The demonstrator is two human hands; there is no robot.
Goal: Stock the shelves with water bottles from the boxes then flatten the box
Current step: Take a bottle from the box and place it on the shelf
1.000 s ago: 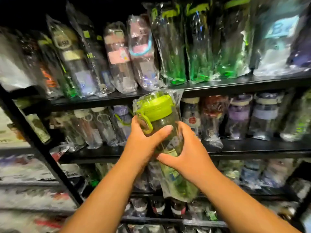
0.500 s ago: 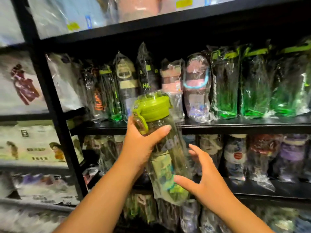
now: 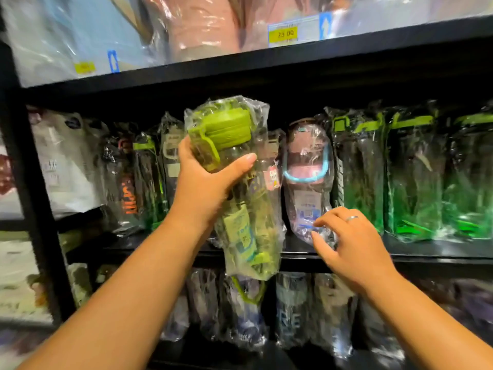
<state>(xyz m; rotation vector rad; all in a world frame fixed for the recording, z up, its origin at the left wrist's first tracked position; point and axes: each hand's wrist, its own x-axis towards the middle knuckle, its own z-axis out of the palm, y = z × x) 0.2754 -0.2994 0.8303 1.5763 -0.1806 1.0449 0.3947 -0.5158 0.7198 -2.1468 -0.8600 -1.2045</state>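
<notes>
Water bottle [image 3: 245,231], green-lidded, is gripped just under its cap by my left hand [image 3: 210,188], fingers curled round. My right hand [image 3: 352,244], fingers loose, touches the pink bottle [image 3: 306,180]. Stocking step, I reckon. Next I'd open a gap there.

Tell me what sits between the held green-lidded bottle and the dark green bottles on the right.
Head view: a plastic-wrapped, blue-handled pink bottle stands there.

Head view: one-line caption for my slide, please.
Left hand holds a wrapped green-lidded bottle before the shelf; right hand at the pink bottle standing there.
</notes>
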